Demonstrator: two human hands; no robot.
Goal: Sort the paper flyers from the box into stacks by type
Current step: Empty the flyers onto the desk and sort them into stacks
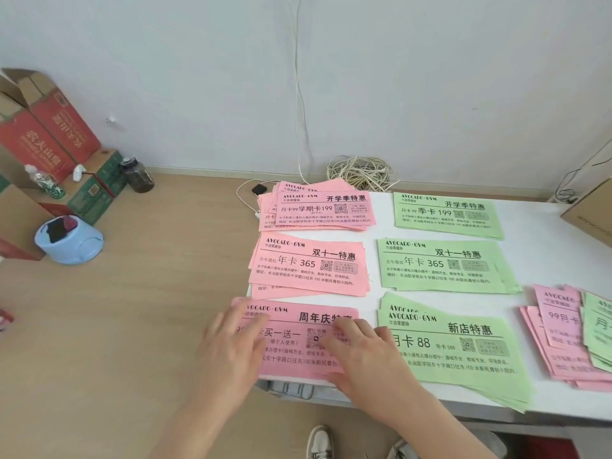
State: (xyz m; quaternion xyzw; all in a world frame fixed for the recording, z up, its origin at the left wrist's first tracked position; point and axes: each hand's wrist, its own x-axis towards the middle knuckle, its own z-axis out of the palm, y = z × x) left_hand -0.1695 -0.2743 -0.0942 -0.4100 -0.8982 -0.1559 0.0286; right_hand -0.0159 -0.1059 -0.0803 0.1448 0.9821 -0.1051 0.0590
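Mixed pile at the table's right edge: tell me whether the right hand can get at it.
Probably yes. The right hand rests flat on the nearest pink stack, holding nothing, and only the low green stack lies between it and the mixed pile.

pale wall [198, 77], wood-look floor [132, 309], white table [546, 220], coiled cable [362, 173] beside the baseboard

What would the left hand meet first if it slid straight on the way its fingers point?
Probably the middle pink stack, just beyond the near pink stack the left hand rests on.
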